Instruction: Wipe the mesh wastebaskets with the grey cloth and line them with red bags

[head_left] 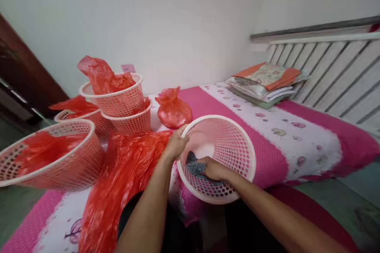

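Note:
A pink plastic mesh basket (234,142) lies tipped toward me at the bed's near edge, its mouth facing me. My left hand (177,142) grips the basket's rim at the upper left, fingers closed over it. Inside the basket, my right hand (212,168) is closed on a dark grey-blue cloth (194,165), which lies against the lower left wall. Left of the basket, a long heap of red plastic bags (124,174) spreads over the bed beside my left forearm. A tied, filled red plastic bag (174,110) sits just behind the basket.
More pink baskets (123,102) with red bags in them stand at the left, some stacked; a large one (80,162) is nearest. Folded textiles (267,81) lie at the back right by a white slatted rail (335,71). A pink and white sheet (299,150) covers the bed.

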`<state>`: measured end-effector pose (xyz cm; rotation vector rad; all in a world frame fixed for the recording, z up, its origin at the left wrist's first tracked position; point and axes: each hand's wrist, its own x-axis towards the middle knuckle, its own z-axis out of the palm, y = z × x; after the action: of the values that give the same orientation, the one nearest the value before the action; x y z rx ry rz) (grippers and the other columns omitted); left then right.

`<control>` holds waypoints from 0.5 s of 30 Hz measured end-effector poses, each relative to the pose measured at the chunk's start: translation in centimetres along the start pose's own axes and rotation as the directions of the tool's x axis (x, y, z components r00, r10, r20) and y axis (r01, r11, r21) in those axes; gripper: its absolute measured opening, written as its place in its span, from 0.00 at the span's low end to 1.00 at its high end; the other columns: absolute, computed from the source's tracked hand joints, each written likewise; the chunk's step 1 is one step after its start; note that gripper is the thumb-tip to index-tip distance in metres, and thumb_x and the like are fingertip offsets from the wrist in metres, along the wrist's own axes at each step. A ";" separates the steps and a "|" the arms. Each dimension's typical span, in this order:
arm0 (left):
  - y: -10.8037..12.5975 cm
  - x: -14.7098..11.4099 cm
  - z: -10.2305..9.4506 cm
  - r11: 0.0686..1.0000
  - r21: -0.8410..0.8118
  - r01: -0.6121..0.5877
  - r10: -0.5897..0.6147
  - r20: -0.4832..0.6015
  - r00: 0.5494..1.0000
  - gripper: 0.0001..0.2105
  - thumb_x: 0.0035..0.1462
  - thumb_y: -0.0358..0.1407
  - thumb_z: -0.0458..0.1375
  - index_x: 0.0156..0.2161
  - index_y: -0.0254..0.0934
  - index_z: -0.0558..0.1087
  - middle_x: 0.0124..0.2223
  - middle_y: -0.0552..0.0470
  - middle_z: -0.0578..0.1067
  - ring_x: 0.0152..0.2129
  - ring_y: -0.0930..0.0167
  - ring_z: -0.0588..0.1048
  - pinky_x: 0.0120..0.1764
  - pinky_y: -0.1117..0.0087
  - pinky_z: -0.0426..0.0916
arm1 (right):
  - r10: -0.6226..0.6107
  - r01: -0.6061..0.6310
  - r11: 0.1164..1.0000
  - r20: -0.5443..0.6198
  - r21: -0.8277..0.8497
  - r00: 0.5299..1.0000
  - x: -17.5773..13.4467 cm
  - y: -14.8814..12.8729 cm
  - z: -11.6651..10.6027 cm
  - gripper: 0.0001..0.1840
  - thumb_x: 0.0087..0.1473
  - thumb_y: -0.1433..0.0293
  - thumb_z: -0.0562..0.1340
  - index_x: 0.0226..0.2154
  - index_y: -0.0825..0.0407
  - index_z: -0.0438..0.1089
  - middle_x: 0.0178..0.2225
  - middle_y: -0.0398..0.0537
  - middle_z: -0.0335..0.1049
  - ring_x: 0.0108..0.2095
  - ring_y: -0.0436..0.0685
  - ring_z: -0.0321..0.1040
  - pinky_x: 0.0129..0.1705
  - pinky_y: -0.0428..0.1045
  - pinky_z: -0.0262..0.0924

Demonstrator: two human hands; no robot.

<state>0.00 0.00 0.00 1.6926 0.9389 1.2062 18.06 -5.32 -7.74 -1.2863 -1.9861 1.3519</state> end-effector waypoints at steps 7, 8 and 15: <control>0.4 0.2 0.1 1.000 -0.004 -0.007 0.007 0.017 1.000 0.26 0.49 0.26 0.58 0.55 0.37 0.79 0.53 0.48 0.83 0.53 0.61 0.78 0.63 0.58 0.65 | -0.225 0.263 0.947 -0.203 0.186 0.953 -5.0 -2.6 2.3 0.19 0.49 0.74 0.60 0.43 0.50 0.80 0.41 0.47 0.80 0.44 0.61 0.73 0.51 0.54 0.66; 0.5 0.2 0.1 1.000 -0.006 -0.010 0.010 0.018 1.000 0.26 0.48 0.26 0.58 0.55 0.36 0.79 0.54 0.48 0.83 0.53 0.61 0.78 0.63 0.58 0.65 | -0.248 0.290 0.935 -0.209 0.205 0.946 -5.8 -3.2 2.5 0.20 0.50 0.73 0.61 0.45 0.50 0.80 0.43 0.48 0.80 0.46 0.62 0.73 0.53 0.55 0.65; 1.1 -0.1 0.1 0.999 -0.039 -0.006 0.007 0.037 0.999 0.26 0.48 0.28 0.59 0.54 0.36 0.80 0.54 0.47 0.83 0.54 0.59 0.78 0.63 0.56 0.65 | -0.340 0.343 0.931 -0.041 0.124 0.939 -10.1 -4.5 1.3 0.09 0.58 0.72 0.62 0.36 0.50 0.79 0.39 0.48 0.77 0.41 0.58 0.72 0.47 0.52 0.66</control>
<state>0.21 -0.50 0.94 1.6826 0.8824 1.1867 19.96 -15.07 -2.79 -0.8420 -1.9611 1.2664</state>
